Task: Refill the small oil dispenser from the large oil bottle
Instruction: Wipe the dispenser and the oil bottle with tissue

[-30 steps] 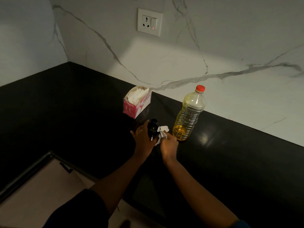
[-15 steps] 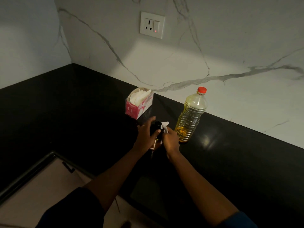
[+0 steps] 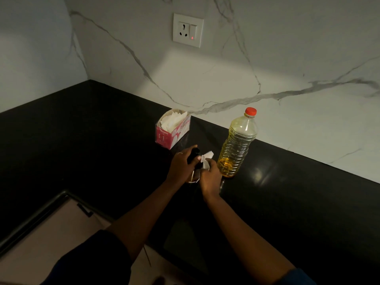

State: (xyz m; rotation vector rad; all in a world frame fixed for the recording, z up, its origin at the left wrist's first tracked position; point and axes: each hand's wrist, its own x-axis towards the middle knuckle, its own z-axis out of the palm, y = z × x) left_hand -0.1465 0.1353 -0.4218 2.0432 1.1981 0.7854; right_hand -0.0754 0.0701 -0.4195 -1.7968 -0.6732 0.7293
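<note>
**Dispenser being wiped, oil bottle capped beside it**

Nearest me, both forearms reach in over the dark counter (image 3: 102, 140). The left hand (image 3: 181, 165) has its grip wrapped round the black top of the small dispenser (image 3: 194, 156), which stands on the counter between the two hands. I'd say that is to steady it. The right hand (image 3: 211, 177) has its grip pinched on a scrap of white tissue (image 3: 207, 158) held against the dispenser's neck, which looks to me like wiping off drips. The hands hide the dispenser's body, so I cannot tell how full it is.

Just beside the right hand, at about 2 o'clock, the big oil bottle (image 3: 236, 147) stands upright with its red cap (image 3: 250, 112) on, probably parked close for pouring. Farther back at 11 o'clock, an open pink tissue box (image 3: 173, 128) sits handy against the wall. At 12 o'clock, high on that wall, is a socket (image 3: 188, 29).
</note>
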